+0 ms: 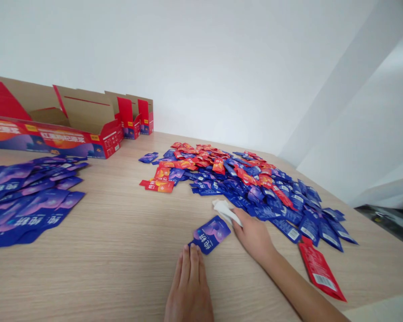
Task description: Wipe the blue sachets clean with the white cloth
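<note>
The blue pouch, at one o'clock from the flat left hand touching its end, seems light, supple and slick, best held by its edges, the right hand clutching white tissue

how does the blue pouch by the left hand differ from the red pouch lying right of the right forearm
The blue pouch shows large white characters and a purple design; the red pouch shows a white barcode panel.
The left hand has its fingertips at the blue pouch's narrow end, while neither hand touches the red pouch.
Both lie on the table.
</note>
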Demonstrator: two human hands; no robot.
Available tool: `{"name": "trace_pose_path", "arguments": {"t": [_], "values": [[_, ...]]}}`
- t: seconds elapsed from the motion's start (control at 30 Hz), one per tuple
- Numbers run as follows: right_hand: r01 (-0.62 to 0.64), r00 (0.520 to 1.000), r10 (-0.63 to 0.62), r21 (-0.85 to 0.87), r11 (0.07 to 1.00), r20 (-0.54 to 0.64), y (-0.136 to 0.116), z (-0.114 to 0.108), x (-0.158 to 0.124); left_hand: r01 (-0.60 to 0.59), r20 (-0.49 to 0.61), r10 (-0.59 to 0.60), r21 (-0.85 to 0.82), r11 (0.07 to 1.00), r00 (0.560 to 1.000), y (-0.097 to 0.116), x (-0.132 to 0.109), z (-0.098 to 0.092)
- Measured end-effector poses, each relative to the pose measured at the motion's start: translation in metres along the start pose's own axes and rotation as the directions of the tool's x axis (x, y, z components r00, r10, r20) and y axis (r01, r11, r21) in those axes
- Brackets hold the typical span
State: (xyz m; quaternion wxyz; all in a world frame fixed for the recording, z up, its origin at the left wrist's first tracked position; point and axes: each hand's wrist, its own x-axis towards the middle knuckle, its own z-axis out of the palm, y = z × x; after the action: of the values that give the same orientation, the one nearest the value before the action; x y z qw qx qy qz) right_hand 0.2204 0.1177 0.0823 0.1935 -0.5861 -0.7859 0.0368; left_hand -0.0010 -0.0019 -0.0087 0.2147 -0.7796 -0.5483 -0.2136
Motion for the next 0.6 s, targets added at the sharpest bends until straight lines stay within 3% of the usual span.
{"name": "trace_pose_path", "arguments": {"t": [0.1, 0.17, 0.23, 0.33, 0.4, 0.5, 0.6], "values": [[-0.074, 0.996, 0.074, -0.001, 0.997, -0.046, 0.005, -0.005, -0.006, 0.013, -0.018, -0.013, 0.007, 1.0, 1.0, 0.001, 0.001, 0.0], [-0.015, 0.999, 0.017, 0.06, 0.998, -0.038, -0.012, -0.004, -0.017, 0.012, -0.034, -0.012, 0.012, 1.0, 0.999, 0.002, 0.002, 0.0], [0.175, 0.984, -0.178, 0.151, 0.973, 0.011, -0.037, 0.001, -0.03, 0.014, -0.035, -0.014, 0.012, 1.0, 0.999, 0.002, 0.003, -0.002], [0.434, 0.883, -0.458, 0.192, 0.88, 0.104, -0.063, 0.009, -0.036, 0.004, -0.013, -0.004, 0.015, 1.0, 1.0, 0.0, 0.003, -0.004], [0.384, 0.907, -0.401, 0.143, 0.912, 0.126, -0.06, 0.01, -0.028, -0.013, -0.007, 0.013, 0.027, 1.0, 1.0, -0.001, 0.002, -0.003], [0.121, 0.99, -0.124, 0.057, 0.991, 0.06, -0.028, 0.006, -0.009, -0.024, -0.019, 0.025, 0.046, 0.999, 0.999, -0.002, 0.0, 0.001], [-0.045, 0.999, 0.045, -0.007, 0.999, -0.016, 0.002, -0.002, 0.002, -0.019, -0.046, 0.022, 0.053, 0.998, 0.999, 0.0, -0.002, 0.006]]}}
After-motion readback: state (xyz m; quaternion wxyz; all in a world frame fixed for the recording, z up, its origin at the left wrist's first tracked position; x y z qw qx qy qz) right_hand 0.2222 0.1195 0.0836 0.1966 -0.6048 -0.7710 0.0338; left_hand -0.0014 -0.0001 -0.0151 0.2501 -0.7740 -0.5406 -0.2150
